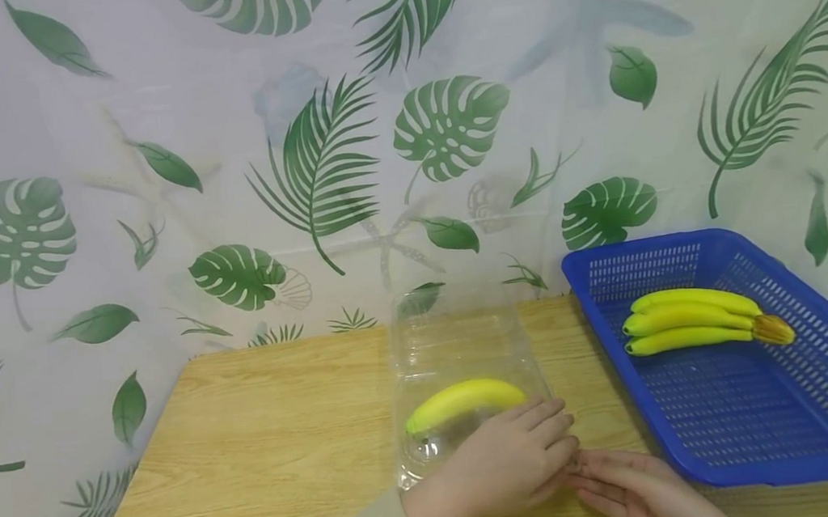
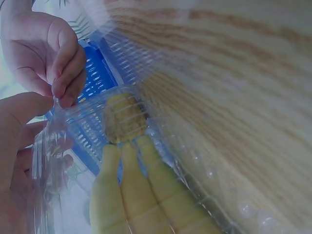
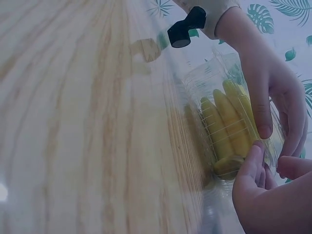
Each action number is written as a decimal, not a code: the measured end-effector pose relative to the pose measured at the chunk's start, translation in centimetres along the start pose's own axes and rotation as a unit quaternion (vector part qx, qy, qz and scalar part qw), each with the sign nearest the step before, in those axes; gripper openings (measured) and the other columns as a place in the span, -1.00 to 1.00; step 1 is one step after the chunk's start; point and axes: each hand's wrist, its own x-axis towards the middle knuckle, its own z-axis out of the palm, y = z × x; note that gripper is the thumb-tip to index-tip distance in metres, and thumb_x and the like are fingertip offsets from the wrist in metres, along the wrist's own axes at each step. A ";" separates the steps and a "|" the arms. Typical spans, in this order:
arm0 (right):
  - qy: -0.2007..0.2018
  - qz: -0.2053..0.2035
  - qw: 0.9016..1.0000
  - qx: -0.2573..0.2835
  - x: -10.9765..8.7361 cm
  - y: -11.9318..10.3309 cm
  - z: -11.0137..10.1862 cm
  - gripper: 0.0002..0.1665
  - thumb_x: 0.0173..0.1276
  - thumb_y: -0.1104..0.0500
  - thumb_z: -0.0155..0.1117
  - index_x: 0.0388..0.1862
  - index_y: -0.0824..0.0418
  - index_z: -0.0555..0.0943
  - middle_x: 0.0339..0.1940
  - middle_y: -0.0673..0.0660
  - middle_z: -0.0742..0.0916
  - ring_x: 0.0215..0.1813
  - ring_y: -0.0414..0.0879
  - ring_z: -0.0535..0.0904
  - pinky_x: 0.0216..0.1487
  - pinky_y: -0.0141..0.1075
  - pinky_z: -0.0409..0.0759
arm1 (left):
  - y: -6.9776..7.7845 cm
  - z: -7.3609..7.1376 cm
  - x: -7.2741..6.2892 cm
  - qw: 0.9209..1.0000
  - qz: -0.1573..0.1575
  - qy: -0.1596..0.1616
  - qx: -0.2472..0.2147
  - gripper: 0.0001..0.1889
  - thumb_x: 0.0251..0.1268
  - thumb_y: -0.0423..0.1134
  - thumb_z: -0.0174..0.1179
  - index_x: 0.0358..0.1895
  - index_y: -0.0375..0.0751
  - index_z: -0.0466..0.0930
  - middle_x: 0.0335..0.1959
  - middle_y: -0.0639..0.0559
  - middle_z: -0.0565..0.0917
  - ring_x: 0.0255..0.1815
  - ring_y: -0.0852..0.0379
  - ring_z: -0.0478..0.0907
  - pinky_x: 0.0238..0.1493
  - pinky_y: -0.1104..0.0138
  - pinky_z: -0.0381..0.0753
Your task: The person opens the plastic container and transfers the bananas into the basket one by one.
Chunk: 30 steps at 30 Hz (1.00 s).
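A clear plastic clamshell container (image 1: 409, 454) lies on the table, its lid (image 1: 457, 340) folded back toward the wall. Inside is a bunch of yellow bananas (image 2: 129, 195) with a brown stem end, seen through the plastic in both wrist views. In the head view only one banana (image 1: 462, 401) of it shows, the rest covered by the left hand. My left hand (image 1: 506, 462) reaches across and grips the container's right edge, thumb on one side and fingers on the other. Fingertips of my right hand (image 1: 636, 484) pinch the same edge near the front corner, meeting the left fingertips.
To the right stands a blue plastic basket (image 1: 748, 419) with perforated walls, holding another banana bunch (image 1: 696, 321). Wood-grain table (image 1: 268, 440) extends to the left. Behind is a leaf-patterned cloth (image 1: 339, 45). A black device (image 3: 187, 29) is on the left wrist.
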 end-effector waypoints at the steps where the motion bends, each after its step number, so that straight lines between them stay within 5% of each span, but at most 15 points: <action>1: 0.004 0.001 1.000 -0.001 0.0 0.0 0.0 -0.57 0.79 0.21 -0.11 0.36 0.28 0.64 0.22 -0.07 0.79 0.26 -0.27 0.72 0.41 -0.33 0.66 | 0.0 0.0 0.0 1.000 -0.001 0.002 -0.001 -0.62 0.57 0.14 0.13 0.24 0.11 0.70 0.38 0.14 0.67 0.55 0.12 0.50 0.69 0.29 0.33; 14: 0.043 0.007 0.998 -0.037 0.4 0.3 -0.1 -0.49 0.75 0.24 0.00 0.50 0.51 0.41 0.19 -0.08 0.79 0.22 -0.31 0.71 0.38 -0.36 0.68 | 0.0 -0.1 0.0 1.000 -0.001 0.016 0.008 -0.64 0.59 0.15 0.14 0.20 0.13 0.73 0.37 0.16 0.69 0.53 0.16 0.52 0.67 0.34 0.32; 22: 0.049 0.013 0.998 -0.024 0.3 0.4 0.0 -0.65 0.72 0.25 0.05 0.32 0.28 0.63 0.17 -0.07 0.81 0.21 -0.30 0.73 0.37 -0.36 0.68 | -0.1 -0.4 0.0 1.000 0.009 0.005 -0.022 -0.64 0.62 0.10 0.14 0.24 0.07 0.72 0.40 0.08 0.67 0.55 0.11 0.50 0.67 0.32 0.33; 30: 0.054 0.014 0.998 -0.030 0.4 0.4 0.3 -0.66 0.70 0.28 0.08 0.31 0.29 0.63 0.13 -0.09 0.81 0.18 -0.31 0.73 0.35 -0.37 0.69 | -0.3 -0.5 0.0 0.999 0.010 0.013 -0.030 -0.67 0.62 0.08 0.16 0.22 0.08 0.73 0.39 0.10 0.68 0.53 0.15 0.52 0.64 0.36 0.36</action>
